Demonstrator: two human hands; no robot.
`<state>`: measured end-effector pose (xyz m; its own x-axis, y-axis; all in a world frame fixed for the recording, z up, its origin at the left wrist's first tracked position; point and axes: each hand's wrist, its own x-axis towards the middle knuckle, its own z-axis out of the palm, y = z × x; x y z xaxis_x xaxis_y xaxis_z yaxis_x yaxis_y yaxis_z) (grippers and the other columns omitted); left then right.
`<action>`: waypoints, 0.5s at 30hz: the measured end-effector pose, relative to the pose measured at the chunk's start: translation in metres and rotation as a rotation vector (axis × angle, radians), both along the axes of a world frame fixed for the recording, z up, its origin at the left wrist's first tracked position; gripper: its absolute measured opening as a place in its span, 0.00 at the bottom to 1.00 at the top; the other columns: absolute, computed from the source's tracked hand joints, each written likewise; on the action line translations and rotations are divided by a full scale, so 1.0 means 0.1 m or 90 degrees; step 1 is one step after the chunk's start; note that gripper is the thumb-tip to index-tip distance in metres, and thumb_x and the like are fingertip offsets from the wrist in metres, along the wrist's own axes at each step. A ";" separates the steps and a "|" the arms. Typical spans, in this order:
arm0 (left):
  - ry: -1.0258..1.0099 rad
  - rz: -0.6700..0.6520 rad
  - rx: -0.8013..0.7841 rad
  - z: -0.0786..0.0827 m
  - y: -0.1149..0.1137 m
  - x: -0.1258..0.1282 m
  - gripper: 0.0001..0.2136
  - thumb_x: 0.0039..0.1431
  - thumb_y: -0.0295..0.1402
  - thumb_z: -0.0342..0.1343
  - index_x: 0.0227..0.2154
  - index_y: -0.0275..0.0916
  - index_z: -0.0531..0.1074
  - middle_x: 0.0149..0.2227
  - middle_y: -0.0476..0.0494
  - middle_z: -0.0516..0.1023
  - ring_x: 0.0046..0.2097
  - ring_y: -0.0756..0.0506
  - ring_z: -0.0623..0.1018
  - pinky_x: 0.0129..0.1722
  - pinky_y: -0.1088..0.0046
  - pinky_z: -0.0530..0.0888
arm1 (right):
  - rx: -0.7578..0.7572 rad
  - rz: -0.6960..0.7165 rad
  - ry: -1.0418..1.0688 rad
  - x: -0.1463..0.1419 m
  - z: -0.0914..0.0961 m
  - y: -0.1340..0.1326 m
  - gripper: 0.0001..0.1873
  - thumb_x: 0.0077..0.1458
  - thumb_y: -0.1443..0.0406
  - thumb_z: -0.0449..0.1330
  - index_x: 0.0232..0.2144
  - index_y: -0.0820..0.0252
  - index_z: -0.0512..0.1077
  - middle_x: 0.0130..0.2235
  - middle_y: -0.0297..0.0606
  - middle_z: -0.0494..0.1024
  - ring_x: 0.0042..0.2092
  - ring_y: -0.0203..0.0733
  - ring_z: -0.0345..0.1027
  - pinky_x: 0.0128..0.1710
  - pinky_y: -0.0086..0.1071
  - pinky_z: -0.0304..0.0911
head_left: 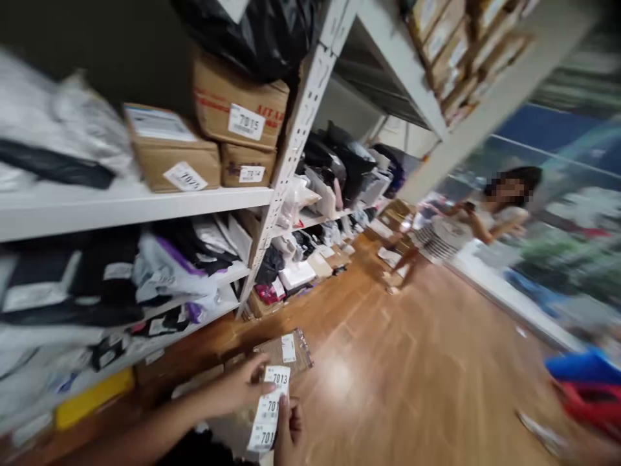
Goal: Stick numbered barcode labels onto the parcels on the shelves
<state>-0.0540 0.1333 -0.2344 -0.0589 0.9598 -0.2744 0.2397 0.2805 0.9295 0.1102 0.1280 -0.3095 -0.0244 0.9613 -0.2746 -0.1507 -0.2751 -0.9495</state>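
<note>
A white strip of numbered labels [266, 419] runs between my two hands, low in the head view; the top label reads 7013. My left hand [247, 383] pinches the strip near its upper end, thumb and fingers closed on its left edge. Lower down, my right hand [290, 424] grips the right edge, its thumb lying over the middle label. Just beyond the strip, a brown parcel [299, 353] with a white label lies near the floor. More cardboard shows beneath my forearms, partly hidden by them.
At the left, a white shelf [145, 210] holds labelled cardboard boxes [177, 155] and bagged parcels. Its perforated upright [291, 149] stands ahead. Parcels line the floor along the farther shelving. Another person [451, 226] is by the window. A red basket [592, 404] sits at the right.
</note>
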 end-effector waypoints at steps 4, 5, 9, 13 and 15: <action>-0.061 0.274 -0.048 -0.45 -0.36 0.88 0.28 0.53 0.53 0.45 0.40 0.31 0.71 0.39 0.35 0.79 0.41 0.40 0.77 0.39 0.68 0.74 | 0.044 0.241 -0.011 0.43 0.01 0.15 0.21 0.46 0.47 0.62 0.17 0.58 0.69 0.17 0.33 0.71 0.21 0.38 0.63 0.22 0.30 0.61; -0.051 0.317 -0.054 -0.46 -0.45 0.99 0.28 0.53 0.55 0.43 0.36 0.33 0.72 0.36 0.36 0.79 0.40 0.39 0.77 0.37 0.68 0.73 | 0.053 0.301 -0.012 0.51 0.04 0.19 0.20 0.44 0.48 0.64 0.19 0.58 0.72 0.19 0.34 0.73 0.23 0.39 0.66 0.24 0.31 0.63; -0.002 0.330 -0.049 -0.33 -0.83 1.14 0.22 0.53 0.54 0.48 0.28 0.40 0.74 0.30 0.43 0.79 0.37 0.41 0.76 0.38 0.70 0.71 | 0.050 0.437 0.008 0.56 0.15 0.19 0.21 0.41 0.51 0.67 0.34 0.57 0.78 0.31 0.41 0.81 0.33 0.46 0.73 0.35 0.37 0.69; 0.051 0.385 -0.091 -0.50 -1.21 1.02 0.24 0.53 0.55 0.43 0.30 0.41 0.73 0.31 0.42 0.79 0.35 0.41 0.77 0.36 0.70 0.72 | 0.057 0.519 0.007 0.22 0.01 -0.08 0.14 0.47 0.53 0.64 0.26 0.58 0.78 0.28 0.41 0.80 0.32 0.46 0.73 0.35 0.36 0.67; 0.033 0.459 -0.134 -0.75 -1.42 0.90 0.26 0.52 0.57 0.42 0.33 0.41 0.74 0.35 0.42 0.80 0.38 0.40 0.78 0.39 0.69 0.74 | 0.059 0.519 0.021 0.00 -0.21 -0.28 0.13 0.46 0.53 0.64 0.26 0.57 0.78 0.28 0.40 0.80 0.32 0.45 0.72 0.34 0.35 0.67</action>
